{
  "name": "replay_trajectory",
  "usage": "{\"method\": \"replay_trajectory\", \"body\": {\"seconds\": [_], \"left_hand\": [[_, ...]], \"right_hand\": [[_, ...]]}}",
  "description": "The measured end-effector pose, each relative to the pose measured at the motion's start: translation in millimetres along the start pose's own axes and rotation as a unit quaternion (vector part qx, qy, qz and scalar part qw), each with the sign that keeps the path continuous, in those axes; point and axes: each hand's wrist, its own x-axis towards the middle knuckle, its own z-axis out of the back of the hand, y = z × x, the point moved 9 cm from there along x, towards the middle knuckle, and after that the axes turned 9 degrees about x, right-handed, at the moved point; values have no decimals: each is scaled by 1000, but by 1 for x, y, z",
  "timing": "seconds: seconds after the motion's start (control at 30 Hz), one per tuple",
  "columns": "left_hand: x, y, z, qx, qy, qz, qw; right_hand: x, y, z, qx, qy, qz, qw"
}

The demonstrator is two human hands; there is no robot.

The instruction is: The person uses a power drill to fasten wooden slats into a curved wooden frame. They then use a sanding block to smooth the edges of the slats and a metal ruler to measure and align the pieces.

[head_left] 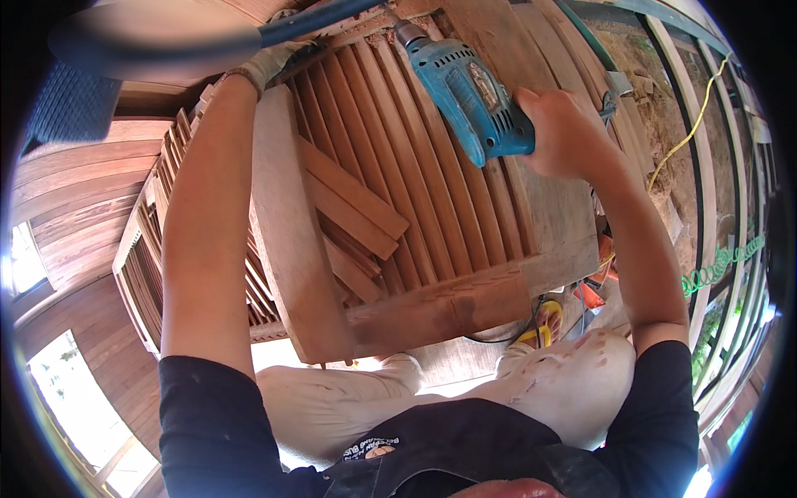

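Blue drill (466,93) gripped by right hand (558,133) over slatted wooden panel (415,191).

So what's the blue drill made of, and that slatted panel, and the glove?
The drill body looks like hard blue plastic, slightly glossy, with a grey metal nose. The slatted panel looks like bare reddish-brown wood: visible grain, matte, apparently unvarnished. The glove on the left hand seems knitted off-white cloth, though it is blurry. The right hand is bare.
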Motion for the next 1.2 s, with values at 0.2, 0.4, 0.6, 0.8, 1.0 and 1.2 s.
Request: {"method": "replay_trajectory", "body": {"seconds": [0.2, 0.4, 0.6, 0.8, 1.0, 1.2], "left_hand": [[-16, -38, -2, 33, -37, 19, 999], [-19, -48, 15, 18, -10, 43, 999], [-10, -25, 2, 58, -18, -12, 998], [-4, -18, -2, 33, -33, -28, 999], [-14, -44, -5, 81, -31, 3, 996], [3, -25, -9, 103, -52, 10, 993]], "right_hand": [[-11, -1, -2, -40, 5, -27, 999], [-15, 1, 2, -36, -12, -19, 999], [-4, 9, 0, -45, -5, -14, 999], [-10, 20, -2, -26, -70, 17, 997], [-7, 25, 2, -110, 7, -40, 993], [-1, 27, -2, -134, 58, -58, 988]]}}
